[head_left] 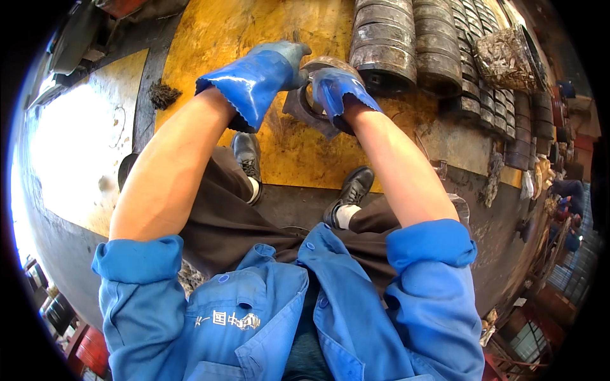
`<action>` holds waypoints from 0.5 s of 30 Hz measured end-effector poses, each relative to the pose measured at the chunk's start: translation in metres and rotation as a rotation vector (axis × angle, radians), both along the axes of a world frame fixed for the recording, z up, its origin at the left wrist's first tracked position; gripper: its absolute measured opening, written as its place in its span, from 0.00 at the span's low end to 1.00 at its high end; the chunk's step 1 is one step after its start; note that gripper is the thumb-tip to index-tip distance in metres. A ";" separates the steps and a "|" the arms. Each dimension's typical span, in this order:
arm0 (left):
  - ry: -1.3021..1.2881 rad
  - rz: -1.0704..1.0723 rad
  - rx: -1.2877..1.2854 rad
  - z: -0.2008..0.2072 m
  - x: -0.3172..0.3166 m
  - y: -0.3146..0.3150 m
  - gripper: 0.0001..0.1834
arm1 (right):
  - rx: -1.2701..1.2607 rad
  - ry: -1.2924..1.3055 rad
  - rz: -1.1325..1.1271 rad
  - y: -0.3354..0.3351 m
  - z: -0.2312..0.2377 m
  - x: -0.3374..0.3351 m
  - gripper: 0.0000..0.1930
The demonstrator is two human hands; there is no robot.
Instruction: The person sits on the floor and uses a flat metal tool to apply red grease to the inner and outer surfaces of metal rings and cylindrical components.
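Rusty grey metal, a ring-shaped part (311, 105), sits between both hands just above the yellow-painted floor (222, 38), in front of the person's black shoes (248, 155). The left hand (270, 70), in a blue rubber glove, curls its fingers over the ring's upper rim. The right hand (333, 89), gloved the same way, closes around the ring's near edge, so the part is gripped from two sides and tilted rather than lying flat.

Judging from this grip, the step in hand is handling a single ring: lifting or turning it, not yet setting it down. Just beyond the hands lie rows of stacked metal rings (406, 44), similar in shape and colour, running away to the right. A bundle of tangled metal swarf (505, 57) rests on those rows, and a small dark clump of shavings (164, 94) lies on the floor to the left.

Any next move would call for a firm two-handed hold, since the ring looks heavy and its edges look rough, and for keeping it clear of the shoes below.
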State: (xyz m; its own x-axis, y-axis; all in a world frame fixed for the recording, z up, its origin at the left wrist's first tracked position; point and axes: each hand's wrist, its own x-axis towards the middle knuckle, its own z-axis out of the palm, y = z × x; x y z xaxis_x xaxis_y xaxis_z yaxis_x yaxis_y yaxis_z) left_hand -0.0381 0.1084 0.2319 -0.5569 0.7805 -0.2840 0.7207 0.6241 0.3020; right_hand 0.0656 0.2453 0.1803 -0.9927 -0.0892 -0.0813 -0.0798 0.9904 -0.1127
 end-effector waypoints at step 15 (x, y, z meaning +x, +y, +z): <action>0.451 -0.263 -0.087 -0.039 0.029 0.030 0.23 | -0.504 -0.532 -0.534 0.095 0.092 0.031 0.23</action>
